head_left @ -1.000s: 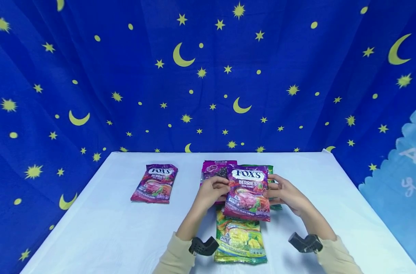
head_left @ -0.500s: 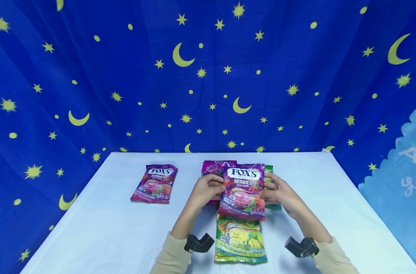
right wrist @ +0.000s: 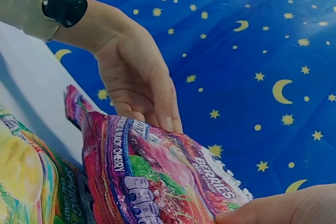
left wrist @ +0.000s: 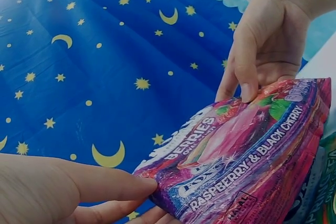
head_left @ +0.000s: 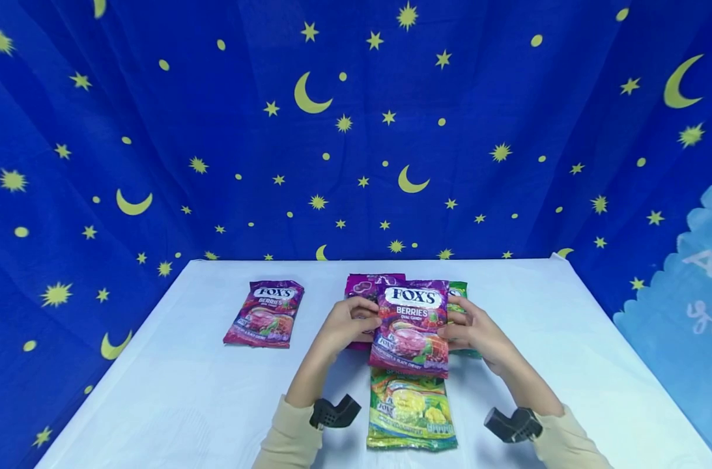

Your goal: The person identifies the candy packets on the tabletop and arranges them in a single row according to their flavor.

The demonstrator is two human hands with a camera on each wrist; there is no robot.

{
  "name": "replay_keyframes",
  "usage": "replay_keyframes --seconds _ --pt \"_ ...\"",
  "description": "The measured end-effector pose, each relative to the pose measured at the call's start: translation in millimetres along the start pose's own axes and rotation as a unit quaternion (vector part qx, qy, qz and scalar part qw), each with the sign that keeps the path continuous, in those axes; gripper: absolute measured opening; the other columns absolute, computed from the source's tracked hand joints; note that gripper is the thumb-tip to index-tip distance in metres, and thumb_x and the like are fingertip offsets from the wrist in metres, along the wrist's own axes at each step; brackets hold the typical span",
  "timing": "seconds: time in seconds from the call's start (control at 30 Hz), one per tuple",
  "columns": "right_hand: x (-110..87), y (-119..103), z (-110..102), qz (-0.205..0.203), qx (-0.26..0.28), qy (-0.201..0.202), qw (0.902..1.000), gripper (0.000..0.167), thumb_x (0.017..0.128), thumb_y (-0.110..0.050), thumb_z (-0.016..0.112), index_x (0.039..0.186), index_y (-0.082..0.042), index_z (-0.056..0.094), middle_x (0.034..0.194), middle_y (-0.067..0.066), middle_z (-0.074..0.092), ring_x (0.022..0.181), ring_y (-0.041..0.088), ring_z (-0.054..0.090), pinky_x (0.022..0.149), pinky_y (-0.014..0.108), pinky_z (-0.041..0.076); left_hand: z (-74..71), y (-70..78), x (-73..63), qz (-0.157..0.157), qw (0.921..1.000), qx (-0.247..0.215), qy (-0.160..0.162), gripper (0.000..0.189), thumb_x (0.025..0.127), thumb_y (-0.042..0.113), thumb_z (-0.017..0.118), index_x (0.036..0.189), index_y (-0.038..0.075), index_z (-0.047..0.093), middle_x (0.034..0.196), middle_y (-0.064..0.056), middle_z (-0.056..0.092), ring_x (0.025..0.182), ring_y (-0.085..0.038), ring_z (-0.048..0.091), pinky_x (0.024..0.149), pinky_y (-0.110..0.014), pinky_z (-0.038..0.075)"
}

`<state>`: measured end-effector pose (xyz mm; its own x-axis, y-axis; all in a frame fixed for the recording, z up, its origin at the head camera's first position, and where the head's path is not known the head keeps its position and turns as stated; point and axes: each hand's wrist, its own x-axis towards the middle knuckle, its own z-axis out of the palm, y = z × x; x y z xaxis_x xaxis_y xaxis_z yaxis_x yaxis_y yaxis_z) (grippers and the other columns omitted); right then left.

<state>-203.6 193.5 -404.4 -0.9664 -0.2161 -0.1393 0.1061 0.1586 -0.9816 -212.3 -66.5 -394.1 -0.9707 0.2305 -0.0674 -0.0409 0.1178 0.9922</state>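
A purple-red bag of Fox's Berries candy (head_left: 411, 332) is held up between both hands, front facing the head camera. My left hand (head_left: 346, 324) pinches its left edge, thumb on the printed face, as the left wrist view shows. At the opposite edge my right hand (head_left: 475, 332) grips it, thumb (left wrist: 248, 92) on the front and fingers behind. Behind the held bag, and partly hidden by it, are a magenta candy bag (head_left: 364, 286) and a green candy bag (head_left: 460, 290). Below it lies a yellow-green candy bag (head_left: 413, 413), its top overlapped by the held one.
A second Fox's Berries bag (head_left: 266, 314) lies at the left on the white table (head_left: 168, 391). A blue curtain (head_left: 244, 130) with yellow stars and moons hangs behind, and a light blue panel (head_left: 684, 312) stands at the right. Each wrist wears a black camera (head_left: 335, 412).
Both hands have shifted slightly left with the held Berries bag, uncovering less of the magenta bag and more of the green one. The other bags have stayed in place.
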Motion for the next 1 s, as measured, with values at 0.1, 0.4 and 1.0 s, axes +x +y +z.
replay_keyframes --seconds 0.1,0.4,1.0 --pt "0.6 1 2 0.002 0.002 0.004 1.0 0.076 0.085 -0.008 0.07 0.147 -0.001 0.027 0.135 0.028 0.05 0.098 0.032 0.066 0.079 0.042 0.056 -0.9 0.0 0.4 0.001 1.0 0.008 0.001 0.022 0.087 0.0 0.067 0.108 -0.006 0.061 0.093 -0.013 0.062 0.078 -0.02 0.064 0.073 -0.039 0.058" --pt "10.8 -6 26 -0.02 -0.019 -0.004 0.9996 0.075 0.086 -0.004 0.068 0.146 0.004 0.024 0.125 0.028 0.057 0.089 0.029 0.067 0.075 0.041 0.057 -23.5 -1.6 -2.3 0.01 0.9991 0.034 0.024 0.024 0.089 0.001 0.066 0.11 -0.007 0.06 0.097 -0.015 0.062 0.084 -0.024 0.064 0.073 -0.039 0.058" --pt "69.7 -26 91 -0.041 -0.006 -0.039 0.9984 0.073 0.084 0.005 0.066 0.145 0.01 0.026 0.097 0.018 0.059 0.085 0.03 0.067 0.07 0.039 0.058 -83.3 -2.7 -7.2 -0.008 0.9822 0.059 0.178 0.025 0.09 0.006 0.066 0.113 -0.003 0.067 0.104 -0.018 0.069 0.095 -0.028 0.065 0.076 -0.038 0.057"
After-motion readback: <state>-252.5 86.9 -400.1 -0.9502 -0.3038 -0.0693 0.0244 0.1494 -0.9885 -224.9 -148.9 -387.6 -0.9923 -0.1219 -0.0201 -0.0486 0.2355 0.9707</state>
